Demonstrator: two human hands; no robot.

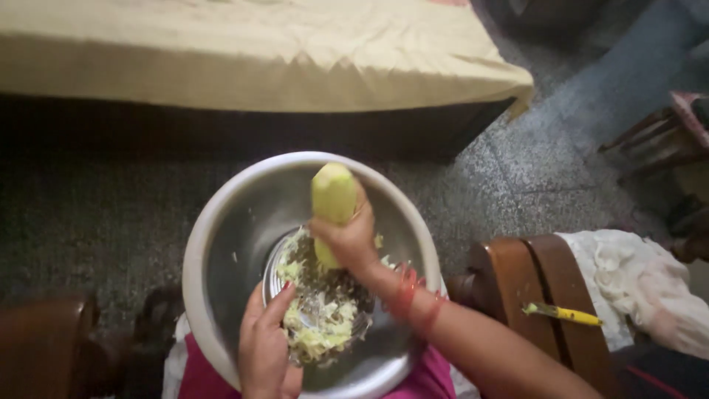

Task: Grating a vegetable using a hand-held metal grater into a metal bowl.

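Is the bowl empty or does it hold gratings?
Holds gratings: the bowl has pale green shreds piled on the grater inside it.

I take this for a room in a home. The steel bowl (221,244) sits low over a speckled stone floor (532,170). Beyond the bowl runs a bed (258,52) under a cream sheet. To the bowl's right stands a wooden chair arm (524,281) with a white cloth (635,281) draped beside it.

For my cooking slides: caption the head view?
Right hand rubs peeled green vegetable on grater steadied by left hand in steel bowl.
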